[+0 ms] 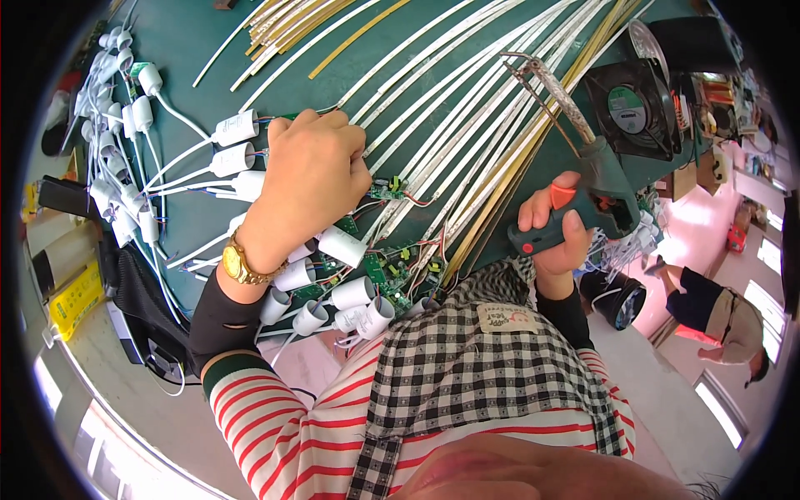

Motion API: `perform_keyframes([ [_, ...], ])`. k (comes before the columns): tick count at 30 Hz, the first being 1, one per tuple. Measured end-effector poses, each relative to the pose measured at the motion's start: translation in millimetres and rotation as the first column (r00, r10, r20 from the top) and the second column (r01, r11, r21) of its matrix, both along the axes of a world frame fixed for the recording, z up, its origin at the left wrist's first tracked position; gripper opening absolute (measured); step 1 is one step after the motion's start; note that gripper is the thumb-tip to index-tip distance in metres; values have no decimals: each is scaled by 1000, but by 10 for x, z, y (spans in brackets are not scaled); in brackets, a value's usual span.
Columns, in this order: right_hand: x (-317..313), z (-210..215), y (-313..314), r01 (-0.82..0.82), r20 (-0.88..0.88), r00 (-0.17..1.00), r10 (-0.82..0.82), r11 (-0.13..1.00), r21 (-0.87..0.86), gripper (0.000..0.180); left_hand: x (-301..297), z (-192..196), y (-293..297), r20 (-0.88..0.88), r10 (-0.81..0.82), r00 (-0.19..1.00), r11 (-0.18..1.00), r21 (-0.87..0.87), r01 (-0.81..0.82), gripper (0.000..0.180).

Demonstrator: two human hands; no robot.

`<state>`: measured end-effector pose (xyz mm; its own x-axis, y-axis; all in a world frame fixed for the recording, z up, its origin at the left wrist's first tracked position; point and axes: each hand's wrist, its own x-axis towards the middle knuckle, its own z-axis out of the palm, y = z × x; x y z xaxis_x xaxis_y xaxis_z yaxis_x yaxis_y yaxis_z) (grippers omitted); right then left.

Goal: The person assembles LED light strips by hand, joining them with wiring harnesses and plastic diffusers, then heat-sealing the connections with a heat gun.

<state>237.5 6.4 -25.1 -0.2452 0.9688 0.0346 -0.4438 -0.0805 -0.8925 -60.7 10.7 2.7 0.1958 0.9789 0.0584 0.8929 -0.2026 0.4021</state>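
Observation:
My right hand (pixel 557 229) grips the dark green handle of a soldering gun (pixel 607 179) that has an orange trigger. Its metal barrel and thin bent rod point up and to the left, over the strips. My left hand (pixel 315 171), with a gold watch at the wrist, is closed with fingers bent down onto the table. A green circuit board edge (pixel 287 118) shows beside those fingers; what they hold is hidden. White cylindrical lamp sockets (pixel 236 127) with wires lie just left of this hand. More circuit boards (pixel 392 271) and sockets (pixel 342 247) are heaped between my arms.
Long white and tan strips (pixel 450 125) fan across the green table (pixel 192 50). A black fan (pixel 632 108) stands at the right. Several wired sockets (pixel 108 150) pile up at the left edge. A black bin (pixel 621 300) is below right; another person (pixel 721 321) bends farther off.

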Motion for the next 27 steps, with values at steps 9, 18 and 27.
perform_keyframes([
  [9,64,-129,27,-31,-89,996,29,999,-18,43,-8,-10,0,-2,-9,1000,1000,22,9,6],
  [18,38,-90,-3,33,-140,990,-36,999,-24,41,12,-14,-10,-8,-43,999,999,22,43,4],
  [27,23,-127,59,21,-218,976,-17,1000,16,39,-46,81,29,36,-88,995,994,-56,90,4],
])
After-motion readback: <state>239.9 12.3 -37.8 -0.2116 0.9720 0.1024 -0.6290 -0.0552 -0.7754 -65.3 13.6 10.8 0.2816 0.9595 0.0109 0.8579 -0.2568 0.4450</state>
